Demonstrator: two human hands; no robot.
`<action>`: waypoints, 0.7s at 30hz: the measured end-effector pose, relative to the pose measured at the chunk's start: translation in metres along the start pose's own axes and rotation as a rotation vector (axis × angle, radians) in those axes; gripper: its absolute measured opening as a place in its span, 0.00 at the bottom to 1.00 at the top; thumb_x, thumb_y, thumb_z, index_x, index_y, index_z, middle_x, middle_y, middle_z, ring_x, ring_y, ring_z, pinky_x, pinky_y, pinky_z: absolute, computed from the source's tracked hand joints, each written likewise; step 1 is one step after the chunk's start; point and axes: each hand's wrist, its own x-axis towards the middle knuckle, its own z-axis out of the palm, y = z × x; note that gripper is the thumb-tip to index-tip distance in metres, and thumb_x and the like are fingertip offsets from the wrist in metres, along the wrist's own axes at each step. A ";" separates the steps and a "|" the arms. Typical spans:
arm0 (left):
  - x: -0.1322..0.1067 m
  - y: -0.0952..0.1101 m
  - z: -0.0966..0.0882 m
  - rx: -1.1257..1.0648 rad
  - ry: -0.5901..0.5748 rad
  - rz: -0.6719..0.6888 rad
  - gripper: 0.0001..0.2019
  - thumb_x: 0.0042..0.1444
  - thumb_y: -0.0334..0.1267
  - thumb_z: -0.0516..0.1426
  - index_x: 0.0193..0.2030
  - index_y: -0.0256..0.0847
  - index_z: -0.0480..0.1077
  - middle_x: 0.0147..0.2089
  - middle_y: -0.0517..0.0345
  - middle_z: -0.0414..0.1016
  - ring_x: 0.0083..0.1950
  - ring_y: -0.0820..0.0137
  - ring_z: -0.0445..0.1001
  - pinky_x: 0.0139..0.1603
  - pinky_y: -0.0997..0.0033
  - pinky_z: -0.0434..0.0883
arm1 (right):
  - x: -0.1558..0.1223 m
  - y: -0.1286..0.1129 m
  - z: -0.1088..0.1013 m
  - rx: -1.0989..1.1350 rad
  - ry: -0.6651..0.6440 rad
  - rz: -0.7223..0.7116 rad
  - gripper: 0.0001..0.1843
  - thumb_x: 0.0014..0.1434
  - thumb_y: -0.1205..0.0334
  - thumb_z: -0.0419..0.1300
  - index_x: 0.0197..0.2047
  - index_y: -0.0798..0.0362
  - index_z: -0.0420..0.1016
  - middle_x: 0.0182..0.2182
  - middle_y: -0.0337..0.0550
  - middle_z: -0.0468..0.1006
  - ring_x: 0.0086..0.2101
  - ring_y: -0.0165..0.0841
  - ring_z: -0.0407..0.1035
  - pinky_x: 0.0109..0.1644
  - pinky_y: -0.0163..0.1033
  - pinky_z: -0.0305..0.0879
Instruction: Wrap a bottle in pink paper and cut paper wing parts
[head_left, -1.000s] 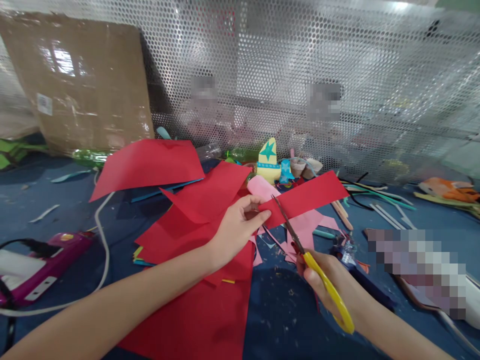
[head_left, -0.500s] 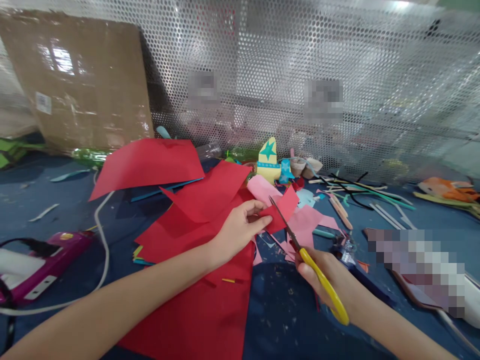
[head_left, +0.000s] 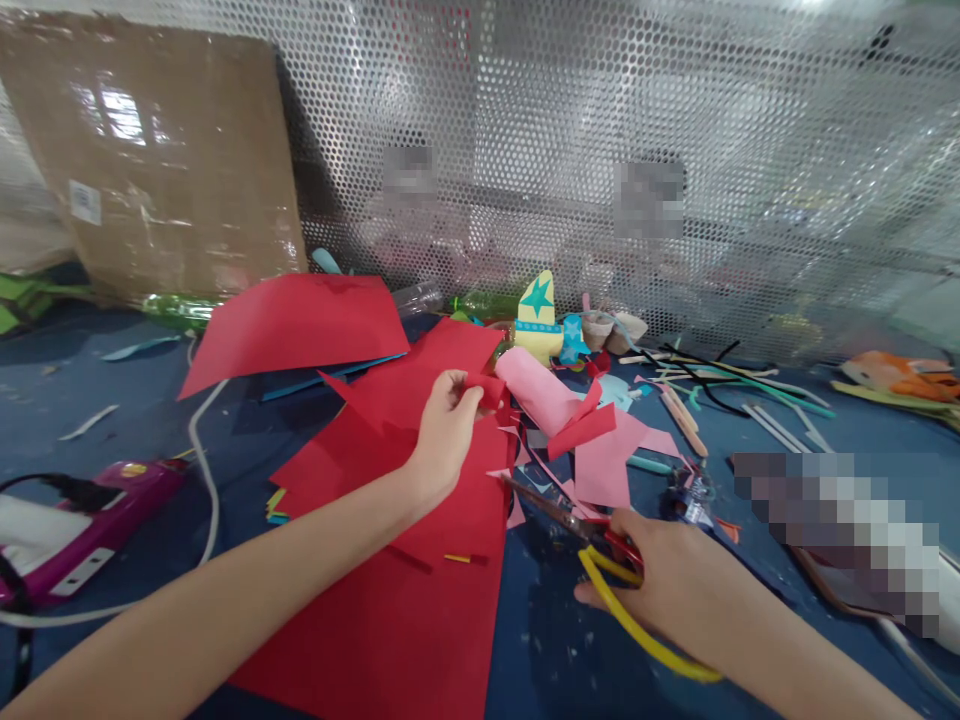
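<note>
My left hand (head_left: 444, 430) pinches a small piece of red paper (head_left: 489, 390) between thumb and fingers, above larger red sheets (head_left: 420, 620) spread on the table. Lower on the right, my right hand (head_left: 660, 570) is closed around the scissors (head_left: 611, 605), which have yellow and red handles. Their dark blades point up and left, apart from the held paper. A cut red strip (head_left: 581, 432) rests by a rolled pink paper (head_left: 538, 388). Flat pink paper (head_left: 604, 470) and small pink scraps lie beyond the blades.
Behind stands a perforated metal panel (head_left: 540, 120) with a cardboard sheet (head_left: 165, 170) leaning at left. A purple power strip (head_left: 97, 525) and white cable (head_left: 196, 450) lie left. Pipe cleaners (head_left: 720, 375) and a partly blurred flat object (head_left: 832, 570) are at right.
My left hand has moved left with a smaller red piece. A cut red strip now lies by the pink roll. My right hand has lowered the scissors away from the paper.
</note>
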 end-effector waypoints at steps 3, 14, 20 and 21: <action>0.005 0.005 -0.001 0.006 0.027 0.065 0.07 0.48 0.34 0.59 0.34 0.41 0.65 0.33 0.64 0.71 0.37 0.74 0.72 0.44 0.70 0.69 | -0.003 0.000 0.007 -0.061 0.015 -0.062 0.18 0.56 0.48 0.61 0.40 0.55 0.74 0.29 0.52 0.82 0.29 0.49 0.78 0.28 0.44 0.68; -0.044 -0.005 0.011 0.166 -0.679 -0.208 0.10 0.47 0.40 0.63 0.30 0.40 0.66 0.26 0.63 0.71 0.28 0.72 0.73 0.31 0.72 0.69 | 0.008 0.004 -0.007 0.570 0.291 -0.267 0.20 0.60 0.54 0.57 0.54 0.50 0.66 0.47 0.49 0.79 0.42 0.38 0.78 0.44 0.43 0.75; -0.045 -0.005 0.012 0.372 -0.683 -0.015 0.03 0.54 0.36 0.57 0.35 0.42 0.70 0.31 0.59 0.75 0.34 0.69 0.75 0.37 0.69 0.72 | 0.043 0.035 -0.034 0.648 0.142 -0.246 0.07 0.54 0.57 0.59 0.31 0.51 0.71 0.25 0.42 0.80 0.27 0.36 0.77 0.33 0.41 0.75; -0.041 -0.003 0.010 0.464 -0.643 0.096 0.04 0.55 0.36 0.56 0.36 0.43 0.71 0.35 0.57 0.75 0.37 0.67 0.76 0.41 0.67 0.73 | 0.052 0.046 -0.042 0.630 0.214 -0.208 0.08 0.52 0.56 0.61 0.31 0.51 0.72 0.25 0.43 0.81 0.28 0.38 0.77 0.33 0.42 0.75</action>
